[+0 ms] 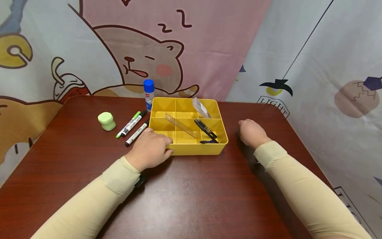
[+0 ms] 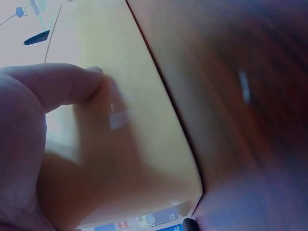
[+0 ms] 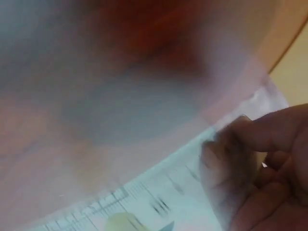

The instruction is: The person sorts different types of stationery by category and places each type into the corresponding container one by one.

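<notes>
My left hand [image 1: 150,149] grips the front-left part of a yellow compartment box [image 1: 194,150]. In the left wrist view its thumb [image 2: 72,82] lies on the box's outer wall [image 2: 144,120]. A clear ruler [image 1: 180,125] leans across the dividers, beside black pens [image 1: 206,128] in the front-right compartment. A clear plastic case [image 1: 200,108] tilts in the back. To the right of the box, my right hand [image 1: 253,133] has its fingers curled. The right wrist view shows it pinching a clear plastic piece with ruler markings [image 3: 159,197]; its full shape is blurred.
Left of the box lie black-and-white markers [image 1: 134,125] [image 1: 137,133] and a green one [image 1: 128,124]. A pale green waisted block [image 1: 106,121] stands farther left. A blue-capped glue stick [image 1: 149,94] stands behind the box's left side. A printed curtain [image 1: 215,49] hangs behind the brown table [image 1: 179,199].
</notes>
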A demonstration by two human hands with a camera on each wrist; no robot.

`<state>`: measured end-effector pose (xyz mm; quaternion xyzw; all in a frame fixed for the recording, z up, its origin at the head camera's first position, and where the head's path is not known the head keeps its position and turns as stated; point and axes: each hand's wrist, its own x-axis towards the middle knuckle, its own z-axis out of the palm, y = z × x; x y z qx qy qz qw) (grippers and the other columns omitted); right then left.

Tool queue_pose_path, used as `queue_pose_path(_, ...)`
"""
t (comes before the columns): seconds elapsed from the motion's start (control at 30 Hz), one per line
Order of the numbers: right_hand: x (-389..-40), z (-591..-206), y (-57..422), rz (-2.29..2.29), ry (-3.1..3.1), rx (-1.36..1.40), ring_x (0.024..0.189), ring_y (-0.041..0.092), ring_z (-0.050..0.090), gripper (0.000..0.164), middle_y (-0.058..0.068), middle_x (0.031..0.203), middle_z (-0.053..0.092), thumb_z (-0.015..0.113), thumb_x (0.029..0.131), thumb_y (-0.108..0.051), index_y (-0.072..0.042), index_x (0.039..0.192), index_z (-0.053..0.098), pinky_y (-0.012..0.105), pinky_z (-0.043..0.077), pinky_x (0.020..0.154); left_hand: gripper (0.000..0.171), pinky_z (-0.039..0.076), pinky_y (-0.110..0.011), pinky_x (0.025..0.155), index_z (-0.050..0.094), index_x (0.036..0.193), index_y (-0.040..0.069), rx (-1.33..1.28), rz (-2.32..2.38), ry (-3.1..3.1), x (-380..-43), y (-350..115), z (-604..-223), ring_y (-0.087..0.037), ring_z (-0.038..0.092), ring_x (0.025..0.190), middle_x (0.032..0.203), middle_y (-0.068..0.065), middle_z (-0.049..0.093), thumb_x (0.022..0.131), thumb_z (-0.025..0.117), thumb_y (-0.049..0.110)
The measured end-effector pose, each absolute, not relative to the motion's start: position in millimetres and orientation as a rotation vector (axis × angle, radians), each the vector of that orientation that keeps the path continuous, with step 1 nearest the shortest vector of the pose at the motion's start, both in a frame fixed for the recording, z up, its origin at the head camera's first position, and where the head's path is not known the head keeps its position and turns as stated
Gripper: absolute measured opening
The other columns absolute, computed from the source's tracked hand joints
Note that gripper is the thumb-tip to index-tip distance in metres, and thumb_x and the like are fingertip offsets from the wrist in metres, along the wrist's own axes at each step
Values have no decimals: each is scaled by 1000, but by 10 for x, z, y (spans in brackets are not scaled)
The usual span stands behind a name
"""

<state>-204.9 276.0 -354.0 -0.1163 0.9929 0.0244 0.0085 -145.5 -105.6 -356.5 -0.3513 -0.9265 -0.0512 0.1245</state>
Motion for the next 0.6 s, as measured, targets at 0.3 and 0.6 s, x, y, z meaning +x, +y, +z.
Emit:
queue_pose_path(0.3,-2008,-3321,2519,-57,3224,-453,86,29,54,33,16,96,60,54,79,2,1,111,61,46,49,80,29,35,-42,69,47,64,25,-1022,-154,-2700,-1454,-1058,-3561,-6,50,59,57,12,48,80,66,39)
queue_pose_path(0.6,-1928,-3098,2241,-192,3405,-695,76,26,47,31,11,85,55,50,84,-1,-4,111,65,42,46,72,28,34,-42,69,48,64,25,-1025,-165,-2697,-1451,-1063,-3566,-6,50,59,57,12,49,80,66,38)
